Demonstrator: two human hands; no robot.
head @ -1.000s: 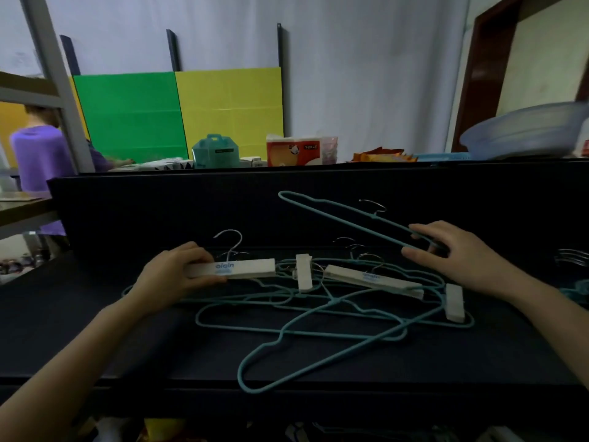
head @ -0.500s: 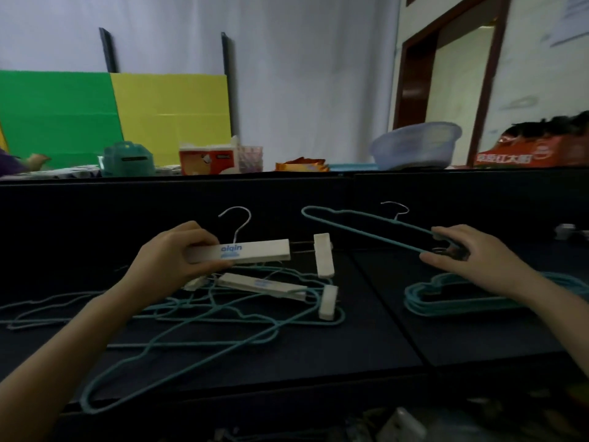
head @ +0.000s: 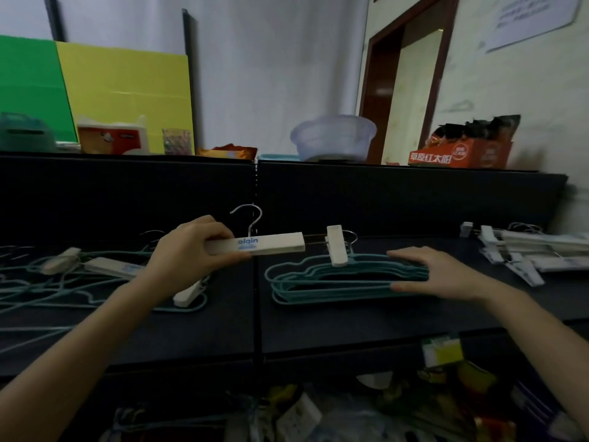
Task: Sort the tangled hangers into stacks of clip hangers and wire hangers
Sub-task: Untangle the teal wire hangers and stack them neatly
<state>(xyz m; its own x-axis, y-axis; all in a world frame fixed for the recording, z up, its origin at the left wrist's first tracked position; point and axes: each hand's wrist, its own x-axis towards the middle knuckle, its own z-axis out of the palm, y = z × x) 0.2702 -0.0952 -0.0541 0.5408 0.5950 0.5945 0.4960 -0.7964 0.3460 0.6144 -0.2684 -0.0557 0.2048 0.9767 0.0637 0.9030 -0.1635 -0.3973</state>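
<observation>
My left hand (head: 188, 250) grips the left end of a white clip hanger (head: 271, 245) and holds it level above the dark table (head: 223, 330); its far clip (head: 337, 245) hangs over a stack of teal wire hangers (head: 334, 282). My right hand (head: 443, 272) lies at the right end of that stack, fingers above and thumb below the top wire hanger. The tangled pile (head: 63, 282) of teal wire hangers and white clip hangers lies at the left. A stack of white clip hangers (head: 526, 250) sits at the far right.
A dark partition (head: 382, 199) rises behind the table. On its top stand a plastic basin (head: 333, 137), an orange box (head: 462, 153) and a tissue box (head: 111, 137). Clutter (head: 318, 409) lies below the table's front edge.
My right hand carried the teal wire hanger right and down onto the wire stack. My left hand lifted the clip hanger out of the tangle and moved it right. The view turned right.
</observation>
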